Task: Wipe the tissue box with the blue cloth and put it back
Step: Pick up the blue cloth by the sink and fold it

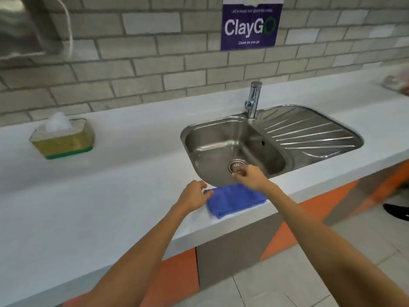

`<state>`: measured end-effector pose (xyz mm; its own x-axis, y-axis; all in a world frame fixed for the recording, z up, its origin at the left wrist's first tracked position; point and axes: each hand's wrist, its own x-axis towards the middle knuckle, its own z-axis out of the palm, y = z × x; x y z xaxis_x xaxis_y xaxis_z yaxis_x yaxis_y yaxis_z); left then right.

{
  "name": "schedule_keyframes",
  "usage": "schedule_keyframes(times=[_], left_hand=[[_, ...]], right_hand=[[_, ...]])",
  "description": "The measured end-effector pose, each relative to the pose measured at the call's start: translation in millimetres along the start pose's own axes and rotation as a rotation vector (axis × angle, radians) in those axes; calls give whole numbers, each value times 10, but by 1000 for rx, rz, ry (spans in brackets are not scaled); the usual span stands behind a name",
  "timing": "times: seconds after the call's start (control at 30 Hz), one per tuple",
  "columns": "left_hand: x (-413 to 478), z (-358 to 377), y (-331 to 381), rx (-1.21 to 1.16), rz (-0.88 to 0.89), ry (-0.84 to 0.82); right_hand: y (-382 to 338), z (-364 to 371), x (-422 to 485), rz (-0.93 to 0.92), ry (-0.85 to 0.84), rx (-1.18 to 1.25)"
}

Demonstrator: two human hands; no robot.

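A folded blue cloth lies on the pale counter near its front edge, just in front of the sink. My left hand hovers at the cloth's left corner with fingers curled, touching or nearly touching it. Above the cloth's far edge, over the sink rim, my right hand has its fingers loosely bent and holds nothing. The tissue box, yellowish with a green base and a white tissue sticking out, stands far to the left by the brick wall, well away from both hands.
A steel sink with a drainboard and a chrome tap is set into the counter at the right. A purple sign hangs on the brick wall. The counter's front edge drops to a tiled floor with orange panels.
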<state>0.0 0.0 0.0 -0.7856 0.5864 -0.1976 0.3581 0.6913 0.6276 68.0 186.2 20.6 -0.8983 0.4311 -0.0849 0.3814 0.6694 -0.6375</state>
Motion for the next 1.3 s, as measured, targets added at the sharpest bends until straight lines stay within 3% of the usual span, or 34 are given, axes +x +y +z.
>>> schedule_keyframes(times=[0.13, 0.23, 0.3, 0.43, 0.53, 0.6, 0.7, 0.9, 1.0, 1.1, 1.17, 1.3], left_hand=[[142, 227, 40, 193, -40, -21], [239, 275, 99, 179, -123, -42], [293, 233, 107, -47, -175, -75], [276, -6, 212, -728, -272, -95], [280, -304, 261, -861, -269, 33], [257, -538, 269, -851, -211, 99], [179, -838, 249, -754, -115, 155], [-36, -1186, 16, -630, -131, 226], [-104, -1395, -273, -584, -158, 348], [-145, -1633, -661, -261, -217, 577], [-177, -1790, -934, -143, -254, 635], [-210, -2122, -1469, -141, -302, 717]], right_hand=[[173, -18, 171, 58, -46, 22], [226, -10, 300, 69, -90, 60], [215, 5, 370, 60, -130, 70], [127, 27, 469, 121, -265, 101], [-29, 101, 479, 188, -251, 333], [-207, 205, 460, 211, -248, 581], [-567, 394, 424, 298, -460, 990], [-1176, 841, 373, 282, -799, 1366], [-1448, 1058, 365, 290, -836, 1440], [-1753, 1276, 409, 253, -819, 1459], [-1985, 1435, 451, 232, -781, 1390], [-2493, 1766, 524, 226, -744, 1340]])
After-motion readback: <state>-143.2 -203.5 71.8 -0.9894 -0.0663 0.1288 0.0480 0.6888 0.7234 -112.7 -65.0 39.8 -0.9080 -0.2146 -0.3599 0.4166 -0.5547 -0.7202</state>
